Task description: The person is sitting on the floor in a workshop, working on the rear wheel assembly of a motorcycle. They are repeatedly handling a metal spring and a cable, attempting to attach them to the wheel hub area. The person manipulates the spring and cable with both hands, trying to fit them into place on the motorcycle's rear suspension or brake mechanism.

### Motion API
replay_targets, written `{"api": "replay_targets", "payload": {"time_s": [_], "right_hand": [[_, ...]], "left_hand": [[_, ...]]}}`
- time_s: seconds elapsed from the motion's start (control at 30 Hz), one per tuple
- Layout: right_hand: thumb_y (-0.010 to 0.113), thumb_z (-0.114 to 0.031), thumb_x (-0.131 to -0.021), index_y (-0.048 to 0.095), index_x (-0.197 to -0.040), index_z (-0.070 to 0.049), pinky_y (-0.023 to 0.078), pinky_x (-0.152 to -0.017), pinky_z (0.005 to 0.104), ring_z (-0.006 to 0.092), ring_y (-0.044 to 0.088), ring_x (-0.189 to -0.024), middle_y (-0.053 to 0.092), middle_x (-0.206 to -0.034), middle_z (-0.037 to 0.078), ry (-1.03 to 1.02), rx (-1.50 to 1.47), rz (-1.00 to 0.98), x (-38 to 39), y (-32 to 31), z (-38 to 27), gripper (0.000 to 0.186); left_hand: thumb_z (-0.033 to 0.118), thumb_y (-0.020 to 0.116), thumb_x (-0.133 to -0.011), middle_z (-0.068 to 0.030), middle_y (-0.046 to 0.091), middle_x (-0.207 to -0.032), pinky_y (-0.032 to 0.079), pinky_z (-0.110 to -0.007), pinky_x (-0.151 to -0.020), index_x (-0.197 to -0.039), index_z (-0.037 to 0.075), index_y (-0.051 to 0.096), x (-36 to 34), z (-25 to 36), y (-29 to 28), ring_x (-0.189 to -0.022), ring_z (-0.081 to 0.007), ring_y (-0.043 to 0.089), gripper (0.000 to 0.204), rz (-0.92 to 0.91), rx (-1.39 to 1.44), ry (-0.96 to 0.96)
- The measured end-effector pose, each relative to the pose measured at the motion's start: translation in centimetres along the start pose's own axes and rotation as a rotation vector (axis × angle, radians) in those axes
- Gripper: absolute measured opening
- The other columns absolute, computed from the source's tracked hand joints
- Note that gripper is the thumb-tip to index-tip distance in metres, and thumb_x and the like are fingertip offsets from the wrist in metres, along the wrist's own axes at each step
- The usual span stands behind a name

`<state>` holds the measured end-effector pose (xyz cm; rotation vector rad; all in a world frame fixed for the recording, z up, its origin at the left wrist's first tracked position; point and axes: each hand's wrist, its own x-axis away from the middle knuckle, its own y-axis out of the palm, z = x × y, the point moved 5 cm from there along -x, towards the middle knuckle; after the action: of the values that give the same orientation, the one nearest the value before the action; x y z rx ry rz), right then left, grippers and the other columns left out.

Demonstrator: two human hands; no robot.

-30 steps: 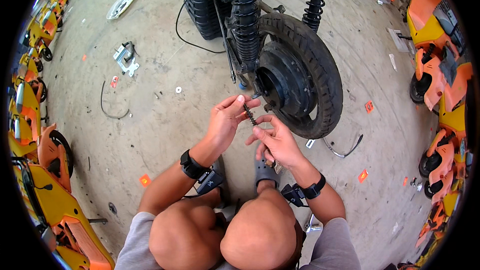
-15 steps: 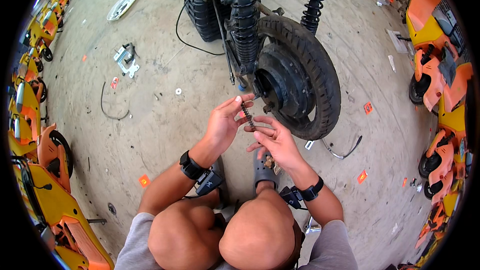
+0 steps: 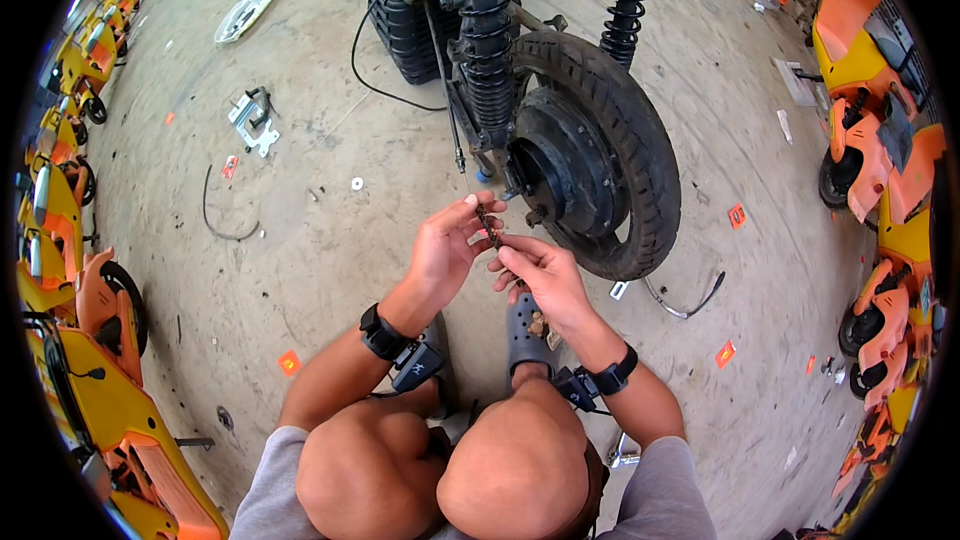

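A thin dark coil spring [image 3: 487,225] slants between my two hands, just below the cable end [image 3: 459,160] that hangs by the rear wheel. My left hand [image 3: 443,248] pinches its upper part between thumb and fingertips. At its lower end, the thumb and forefinger of my right hand [image 3: 547,278] close on it. Beyond my fingers stands the black wheel hub [image 3: 570,165] inside its tyre [image 3: 655,180]. A black shock absorber [image 3: 488,50] rises to the left of the wheel.
On the concrete floor lie a metal bracket [image 3: 252,125], a bent black hose [image 3: 210,210], a white washer [image 3: 357,183] and a curved metal rod [image 3: 685,312]. A wrench-like tool [image 3: 622,455] is by my right thigh. Yellow-orange scooters line the left [image 3: 110,410] and right [image 3: 890,200] sides.
My right hand has moved slightly up and left, nearer my left hand, and less of the spring shows between them. Both hands still grip it.
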<state>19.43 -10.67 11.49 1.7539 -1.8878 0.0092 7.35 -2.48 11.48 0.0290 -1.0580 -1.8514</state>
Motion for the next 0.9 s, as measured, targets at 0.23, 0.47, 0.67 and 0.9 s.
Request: {"api": "replay_targets", "payload": {"time_s": [0.23, 0.47, 0.67, 0.9], "right_hand": [[0.045, -0.034, -0.103, 0.056, -0.085, -0.006, 0.037, -0.045, 0.0218, 0.0063, 0.048, -0.053, 0.052, -0.066, -0.001, 0.041, 0.08, -0.123, -2.3, 1.7, 0.9, 0.035], [0.043, -0.043, -0.102, 0.052, -0.086, -0.008, 0.035, -0.041, 0.0225, 0.0083, 0.043, -0.048, 0.047, -0.067, -0.001, 0.03, -0.192, -0.123, -3.7, 3.4, 0.8, 0.039], [0.042, -0.042, -0.102, 0.049, -0.086, -0.008, 0.033, -0.04, 0.0223, 0.0071, 0.041, -0.045, 0.043, -0.063, -0.002, 0.023, -0.225, -0.159, -4.0, 4.5, 0.4, 0.038], [0.044, -0.034, -0.103, 0.05, -0.09, -0.007, 0.029, -0.038, 0.0215, 0.0061, 0.042, -0.044, 0.047, -0.062, -0.002, -0.062, -0.249, -0.148, -4.7, 3.8, 0.9, 0.03]], "left_hand": [[0.027, 0.054, -0.094, -0.0108, 0.062, -0.115, 0.046, -0.037, -0.088, -0.117, 0.002, 0.058, -0.4, -0.5, -0.5, -0.1, -0.0188, 0.056, 0.034, 0.027, -0.028, -0.014], [0.029, 0.051, -0.096, -0.0118, 0.062, -0.116, 0.052, -0.035, -0.061, -0.117, 0.0, 0.058, 0.1, -0.2, -0.5, -0.066, -0.0155, 0.057, 0.036, -0.008, -0.04, -0.103], [0.036, 0.046, -0.096, -0.0092, 0.065, -0.085, 0.053, -0.038, -0.043, -0.12, 0.002, 0.055, -0.2, -0.3, -0.7, -0.049, -0.0189, 0.058, 0.043, -0.037, -0.079, -0.108], [0.03, 0.042, -0.098, -0.0097, 0.063, -0.071, 0.051, -0.033, -0.045, -0.124, -0.001, 0.054, -0.3, -0.1, 0.0, -0.044, -0.0194, 0.057, 0.042, -0.045, -0.058, -0.104]]}}
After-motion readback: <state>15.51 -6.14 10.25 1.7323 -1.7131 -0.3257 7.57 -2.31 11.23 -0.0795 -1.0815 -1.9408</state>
